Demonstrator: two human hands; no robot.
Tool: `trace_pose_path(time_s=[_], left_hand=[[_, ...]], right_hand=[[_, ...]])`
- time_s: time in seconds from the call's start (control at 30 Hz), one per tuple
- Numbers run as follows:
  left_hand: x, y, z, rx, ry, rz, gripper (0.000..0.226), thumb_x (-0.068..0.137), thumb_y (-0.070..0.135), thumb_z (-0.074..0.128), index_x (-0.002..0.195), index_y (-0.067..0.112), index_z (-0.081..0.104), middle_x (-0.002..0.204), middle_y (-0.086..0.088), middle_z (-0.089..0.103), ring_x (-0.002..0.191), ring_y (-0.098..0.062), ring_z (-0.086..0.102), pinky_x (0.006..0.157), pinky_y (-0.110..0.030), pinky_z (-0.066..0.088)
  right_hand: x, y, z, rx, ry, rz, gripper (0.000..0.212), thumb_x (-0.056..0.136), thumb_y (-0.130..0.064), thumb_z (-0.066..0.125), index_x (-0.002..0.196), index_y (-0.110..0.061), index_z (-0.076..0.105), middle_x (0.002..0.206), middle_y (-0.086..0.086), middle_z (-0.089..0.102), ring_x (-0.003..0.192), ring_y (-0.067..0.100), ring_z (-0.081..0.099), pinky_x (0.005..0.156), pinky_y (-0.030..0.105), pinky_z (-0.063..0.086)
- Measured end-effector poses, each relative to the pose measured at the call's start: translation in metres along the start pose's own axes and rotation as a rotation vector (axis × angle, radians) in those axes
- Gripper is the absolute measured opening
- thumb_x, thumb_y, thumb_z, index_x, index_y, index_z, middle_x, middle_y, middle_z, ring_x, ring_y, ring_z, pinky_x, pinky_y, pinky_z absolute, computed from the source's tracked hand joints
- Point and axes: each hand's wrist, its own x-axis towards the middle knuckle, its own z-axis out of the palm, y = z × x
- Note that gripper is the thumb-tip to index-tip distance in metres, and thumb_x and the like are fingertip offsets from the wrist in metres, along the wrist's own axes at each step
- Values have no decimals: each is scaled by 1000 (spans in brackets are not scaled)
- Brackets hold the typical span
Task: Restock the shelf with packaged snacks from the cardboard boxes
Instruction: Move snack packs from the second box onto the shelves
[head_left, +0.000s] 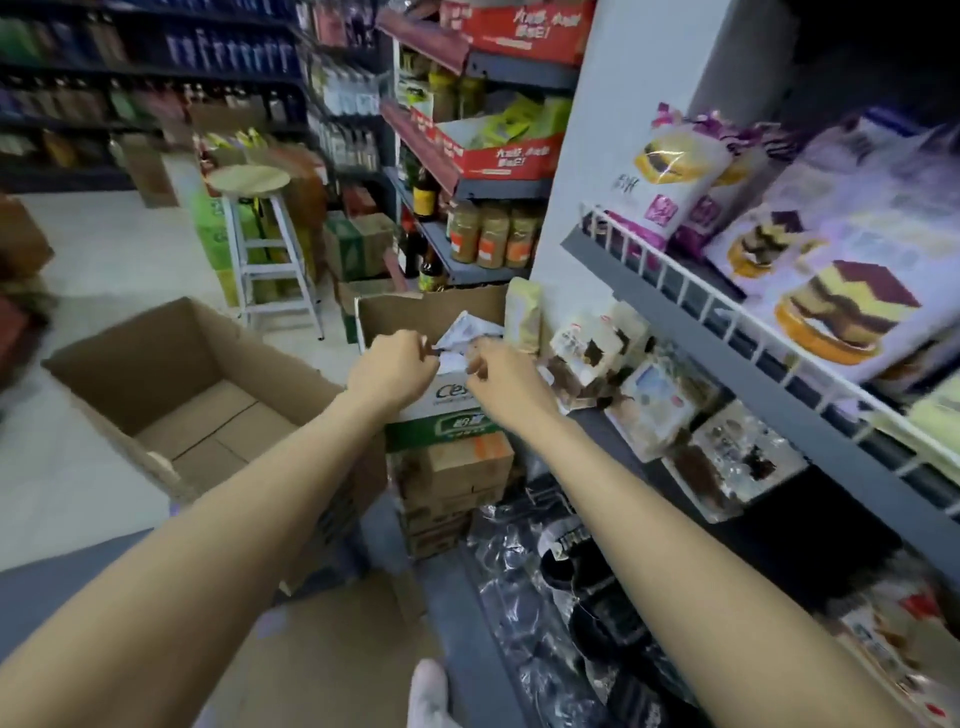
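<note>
Both my arms reach forward into an open cardboard box (415, 312) that sits on top of a stack of cartons. My left hand (392, 366) has its fingers curled and pinches the edge of a white snack packet (467, 332) in the box. My right hand (501, 374) pinches the same packet from the right side. To the right, the grey shelf (675, 332) holds several snack packets (660, 400), some with dark contents. The upper tier carries purple cake bags (841, 270) behind a white wire rail.
A large empty cardboard box (192, 395) stands open on the floor at left. A white stool (265, 244) stands behind it beside green cartons. The stacked cartons (452, 478) sit under the box. Clear plastic wrapped goods (561, 597) lie on the lowest shelf. Jars and bottles fill the far shelves.
</note>
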Motion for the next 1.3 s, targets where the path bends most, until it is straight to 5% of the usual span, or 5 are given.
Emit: trace_pose_path(time_s=[0.3,0.53,0.83,1.13,1.3], left_hand=[[220,-103,98,127,-227,-141,18,94,16,47,95,2,60,95,-16,65,82,-29,59,84,-40,51],[304,-141,159,225,-472,-145,42,92,8,50,131,-2,40,137,-22,40,125,-34,44,99,-35,38],[370,-174,213,380,-491,-245,61,97,18,42,148,9,10,147,-20,23,134,-38,28,106,-44,32],[382,-160,193,296,-409,-205,35,91,-5,47,125,-5,40,131,-20,50,123,-40,49,96,-42,44],[365,-139,151,149,-278,-190,32,92,-3,46,122,-9,39,125,-28,50,117,-44,51,91,-44,44]], right_hand=[[239,63,138,-41,-283,159,27,92,-20,52,105,0,65,108,18,61,101,36,59,84,37,50],[333,110,221,-151,-559,317,33,93,-22,50,120,-4,48,130,21,52,119,35,49,88,35,42],[381,141,300,-285,-703,433,105,73,-64,65,148,-14,12,143,24,24,131,44,31,102,50,37],[390,144,288,-242,-623,365,14,93,0,43,92,3,57,95,18,57,93,33,57,75,38,47],[374,146,229,245,-221,508,39,95,-9,44,59,-11,29,61,3,30,56,17,32,51,30,23]])
